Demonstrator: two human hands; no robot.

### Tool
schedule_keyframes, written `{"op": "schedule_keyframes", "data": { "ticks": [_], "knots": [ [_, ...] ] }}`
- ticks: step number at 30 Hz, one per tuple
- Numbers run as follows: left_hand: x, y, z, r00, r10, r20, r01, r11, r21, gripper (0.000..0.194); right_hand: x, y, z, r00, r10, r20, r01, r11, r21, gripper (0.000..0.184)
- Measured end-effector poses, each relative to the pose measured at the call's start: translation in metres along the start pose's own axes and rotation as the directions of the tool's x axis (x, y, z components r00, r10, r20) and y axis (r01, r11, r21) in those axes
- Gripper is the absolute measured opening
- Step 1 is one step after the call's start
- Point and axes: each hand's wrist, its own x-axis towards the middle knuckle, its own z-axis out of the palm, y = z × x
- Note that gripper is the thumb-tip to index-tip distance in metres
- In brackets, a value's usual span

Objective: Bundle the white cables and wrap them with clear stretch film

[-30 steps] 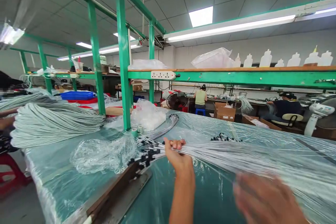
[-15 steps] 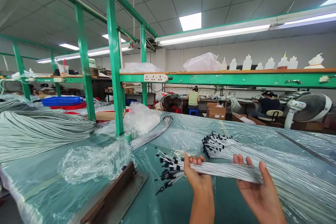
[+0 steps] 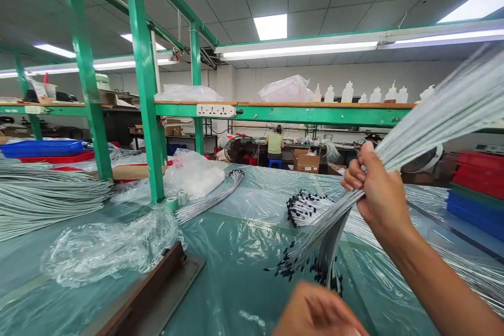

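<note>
My right hand (image 3: pixel 380 184) is raised and wrapped around a bundle of thin grey-white cables (image 3: pixel 334 223). The bundle slants; its long part fans out to the upper right, blurred by motion. Its lower ends, tipped with small black connectors (image 3: pixel 328 273), hang spread just above the table. My left hand (image 3: pixel 321 312) is at the bottom edge, partly cut off, below those connectors and apart from the bundle. Its fingers are loosely curled with a gap between them, and no cable shows in it. Behind, a bigger pile of black-tipped cables (image 3: pixel 309 207) lies on the table.
A brown metal angle bar (image 3: pixel 145 294) and crumpled clear plastic (image 3: pixel 106 247) lie at left front. Green posts (image 3: pixel 144 89) carry a shelf with white bottles (image 3: pixel 347 92). Stacked red and blue trays (image 3: pixel 476 210) stand at right. A person (image 3: pixel 274 144) sits farther back.
My right hand has lifted the cable bundle and tilted it, its tail swinging to the upper right. My left hand has let go of the bundle and dropped lower. The view has turned right.
</note>
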Motion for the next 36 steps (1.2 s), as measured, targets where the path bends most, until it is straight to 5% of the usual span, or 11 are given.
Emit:
{"op": "schedule_keyframes", "data": {
  "ticks": [2, 3, 4, 8, 12, 16, 23, 29, 31, 33, 36],
  "knots": [
    [0.004, 0.032, -0.003, 0.890, 0.382, -0.250, -0.354, 0.923, 0.148, 0.017, 0.004, -0.002, 0.010, 0.998, -0.013, 0.057, 0.018, 0.996, -0.089, 0.036],
    [0.011, 0.046, -0.005, 0.773, 0.529, -0.350, -0.442, 0.845, 0.301, 0.027, 0.006, -0.002, 0.014, 0.997, -0.015, 0.079, 0.025, 0.991, -0.132, 0.037],
    [0.022, 0.056, -0.008, 0.736, 0.574, -0.359, -0.448, 0.810, 0.377, 0.052, 0.008, 0.000, 0.017, 0.995, -0.007, 0.101, 0.025, 0.985, -0.171, 0.039],
    [0.069, 0.049, -0.018, 0.873, 0.426, -0.237, -0.351, 0.887, 0.301, 0.089, 0.002, 0.022, 0.013, 0.989, 0.049, 0.142, -0.011, 0.967, -0.254, 0.037],
    [0.092, 0.002, -0.026, 0.929, 0.314, -0.193, -0.275, 0.939, 0.205, 0.045, -0.015, 0.059, -0.007, 0.983, 0.102, 0.149, -0.061, 0.964, -0.260, 0.028],
    [0.098, -0.009, -0.026, 0.932, 0.263, -0.249, -0.212, 0.954, 0.212, 0.008, -0.014, 0.070, -0.014, 0.980, 0.141, 0.137, -0.116, 0.977, -0.180, 0.027],
    [0.111, 0.003, -0.018, 0.888, 0.334, -0.316, -0.246, 0.926, 0.285, 0.013, -0.004, 0.053, -0.009, 0.963, 0.257, 0.085, -0.253, 0.966, -0.055, 0.034],
    [0.099, 0.029, -0.006, 0.941, 0.289, -0.178, -0.198, 0.894, 0.401, 0.025, 0.031, -0.003, 0.014, 0.959, 0.230, 0.165, -0.238, 0.971, 0.034, 0.032],
    [0.101, 0.035, -0.005, 0.887, 0.405, -0.221, -0.264, 0.838, 0.477, 0.016, 0.041, -0.021, 0.019, 0.955, 0.224, 0.197, -0.239, 0.969, 0.057, 0.027],
    [0.105, 0.032, -0.008, 0.764, 0.559, -0.322, -0.336, 0.771, 0.542, 0.013, 0.041, -0.027, 0.018, 0.954, 0.243, 0.176, -0.258, 0.964, 0.070, 0.024],
    [0.108, 0.013, -0.016, 0.645, 0.583, -0.495, -0.379, 0.806, 0.455, 0.031, 0.027, -0.013, 0.003, 0.944, 0.327, 0.056, -0.331, 0.933, 0.138, 0.027]
  ]
}}
